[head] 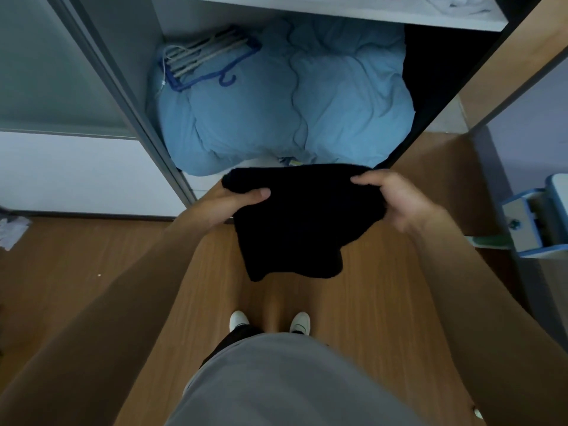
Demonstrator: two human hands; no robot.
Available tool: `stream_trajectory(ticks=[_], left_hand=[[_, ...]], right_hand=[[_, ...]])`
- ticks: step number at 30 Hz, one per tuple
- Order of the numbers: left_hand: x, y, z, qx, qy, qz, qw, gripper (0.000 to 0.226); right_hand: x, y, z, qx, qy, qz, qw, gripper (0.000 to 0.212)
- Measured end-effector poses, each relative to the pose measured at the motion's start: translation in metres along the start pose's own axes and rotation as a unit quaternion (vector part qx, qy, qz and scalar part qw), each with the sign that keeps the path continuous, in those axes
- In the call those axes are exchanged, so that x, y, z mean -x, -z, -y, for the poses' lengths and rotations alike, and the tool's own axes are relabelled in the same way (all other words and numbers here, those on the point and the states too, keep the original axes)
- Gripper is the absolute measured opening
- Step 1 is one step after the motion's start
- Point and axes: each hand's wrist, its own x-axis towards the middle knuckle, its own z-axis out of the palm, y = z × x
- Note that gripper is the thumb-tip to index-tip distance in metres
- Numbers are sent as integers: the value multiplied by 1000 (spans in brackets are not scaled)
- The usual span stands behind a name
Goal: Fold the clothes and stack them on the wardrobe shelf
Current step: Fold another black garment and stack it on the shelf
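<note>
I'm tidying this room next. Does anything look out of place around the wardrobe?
Hangers lie loose atop the blue duvet stuffed in the wardrobe bottom, and a crumpled white scrap sits on the floor at left.

Hangers (203, 61) atop duvet (307, 103), seemingly inside wardrobe (135, 35)

Both bare arms reach forward and downward from the lower corners of the view, drawing in toward each other at the wrists. The left grip (236, 201) pinches one upper corner of a black garment (301, 222), thumb flat on top and fingers hidden beneath. The right grip (396, 201) holds the opposite upper corner, its fingers curled over the edge, slightly blurred. Both sit level and well apart.
</note>
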Motion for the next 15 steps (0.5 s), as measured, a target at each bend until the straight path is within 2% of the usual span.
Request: stream_trajectory(ticks=[1,3,4,7,9,12,14,15], left_hand=[[-1,-2,-3,32,-1,-5,999,52],[-4,-10,-13,91,-10,-20,996,56],[-5,-16,-20,109,-16,-25,994,54],[-6,-27,-31,134,-5,-49,990,55],[-6,-23,-33,119,31,-81,989,50],[-2,-11,-36,95,84,-111,986,45],[0,-4,-38,124,103,-120,980,41],[0,-3,-40,146,108,-121,976,40]], right_hand=[[1,5,2,-77,5,16,997,40],[4,9,-1,-238,36,59,969,46],[5,9,-8,-261,39,73,962,47],[4,-10,-38,-118,-1,87,989,36],[2,-23,-49,-74,16,95,993,44],[1,-30,-39,-160,61,85,982,34],[2,-31,-33,-228,39,103,967,28],[3,-35,-33,-227,18,116,967,26]])
